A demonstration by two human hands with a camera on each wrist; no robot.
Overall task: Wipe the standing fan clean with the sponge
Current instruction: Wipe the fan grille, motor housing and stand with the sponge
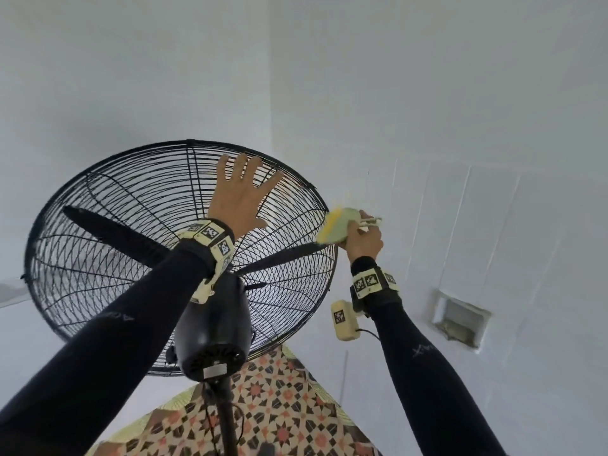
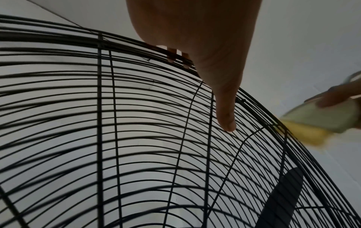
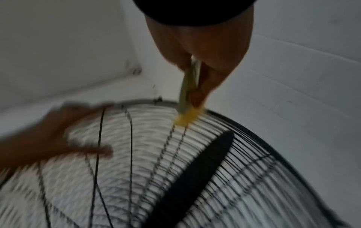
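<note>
Sponge (image 1: pixel 334 229), pinched in your right hand (image 1: pixel 363 240), meets the fan (image 1: pixel 210 330) guard rim (image 1: pixel 324 205); left hand (image 1: pixel 241 192) braces spread; most wiping likely remains.

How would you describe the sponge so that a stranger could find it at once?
Find the black standing fan with its big round wire guard. At the guard's right rim, the right hand grips the sponge. It is the only pale green and yellow thing against the black wires.

Black sleeves (image 1: pixel 108 327); cream wristbands (image 1: pixel 373 280) bearing black-and-white square markers.
</note>
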